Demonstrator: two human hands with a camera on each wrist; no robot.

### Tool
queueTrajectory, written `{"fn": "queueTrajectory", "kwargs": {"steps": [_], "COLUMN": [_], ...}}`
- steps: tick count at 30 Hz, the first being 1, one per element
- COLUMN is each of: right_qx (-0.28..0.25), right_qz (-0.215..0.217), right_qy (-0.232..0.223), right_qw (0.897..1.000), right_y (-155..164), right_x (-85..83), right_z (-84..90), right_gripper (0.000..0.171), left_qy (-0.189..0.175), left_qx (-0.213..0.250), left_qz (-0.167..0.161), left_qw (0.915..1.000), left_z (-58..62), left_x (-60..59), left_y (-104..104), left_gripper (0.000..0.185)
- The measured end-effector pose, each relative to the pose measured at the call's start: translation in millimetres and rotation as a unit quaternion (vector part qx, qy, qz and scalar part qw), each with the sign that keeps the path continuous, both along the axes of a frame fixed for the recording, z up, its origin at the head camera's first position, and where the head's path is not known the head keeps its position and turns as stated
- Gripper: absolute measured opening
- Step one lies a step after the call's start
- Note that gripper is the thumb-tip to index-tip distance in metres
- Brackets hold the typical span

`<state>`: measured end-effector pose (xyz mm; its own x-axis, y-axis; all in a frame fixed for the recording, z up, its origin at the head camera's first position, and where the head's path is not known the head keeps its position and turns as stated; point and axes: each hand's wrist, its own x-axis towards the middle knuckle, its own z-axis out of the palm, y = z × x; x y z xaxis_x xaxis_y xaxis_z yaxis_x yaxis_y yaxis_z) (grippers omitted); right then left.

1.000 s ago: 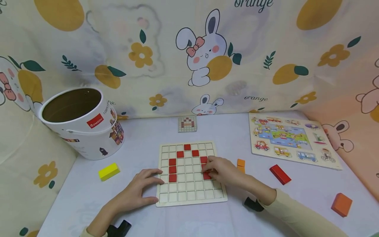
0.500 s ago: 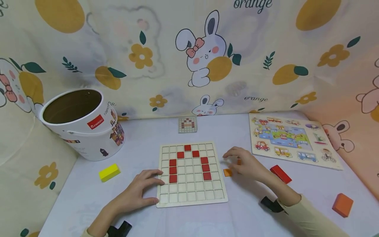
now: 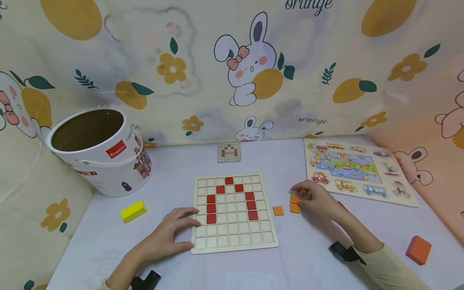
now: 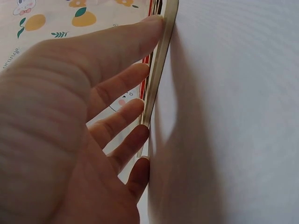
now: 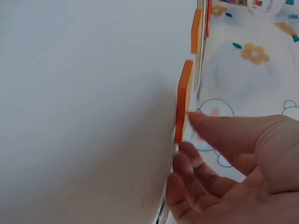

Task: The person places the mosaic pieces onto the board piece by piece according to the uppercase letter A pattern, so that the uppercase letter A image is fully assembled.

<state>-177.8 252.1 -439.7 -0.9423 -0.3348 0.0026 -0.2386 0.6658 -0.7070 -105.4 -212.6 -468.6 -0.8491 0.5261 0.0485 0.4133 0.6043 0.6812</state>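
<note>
My left hand (image 3: 164, 235) lies flat on the pale tabletop (image 3: 253, 270), fingers straight and spread, their tips pressed against the left edge of the square wooden grid board (image 3: 233, 245); the wrist view shows the same fingers (image 4: 117, 123) lined up along the board's thin rim. On that board, small red square tiles (image 3: 211, 208) fill cells in an arch shape. Just right of the board lies a loose small orange square tile (image 3: 278, 210), apart from my right hand (image 3: 319, 199), whose fingertips are narrowed onto a pair of orange square tiles (image 3: 294, 204) lying touching one another; in the right wrist view my thumb and fingers (image 5: 205, 123) meet the edge of the nearer tile. Farther right sits an orange wooden block (image 3: 418, 249), and far left a yellow wooden block (image 3: 133, 210). Beyond stand a white cardboard bucket (image 3: 103, 155), a small pattern card (image 3: 229, 153) and a vehicle picture puzzle board (image 3: 357, 171).
</note>
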Motion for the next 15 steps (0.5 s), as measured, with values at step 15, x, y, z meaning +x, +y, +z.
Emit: {"fn": "queueTrajectory", "kwargs": {"steps": [15], "right_qx": [0.014], "right_qz": [0.006], "right_qy": [0.013], "right_qw": [1.0], "right_y": [-7.1], "right_x": [-0.2], "right_z": [-0.3], "right_gripper": [0.027], "left_qy": [0.001], "left_qx": [-0.001], "left_qz": [-0.002], "left_qw": [1.0], "left_z": [-0.7], "left_x": [0.2], "left_y": [-0.3], "left_gripper": [0.045]}}
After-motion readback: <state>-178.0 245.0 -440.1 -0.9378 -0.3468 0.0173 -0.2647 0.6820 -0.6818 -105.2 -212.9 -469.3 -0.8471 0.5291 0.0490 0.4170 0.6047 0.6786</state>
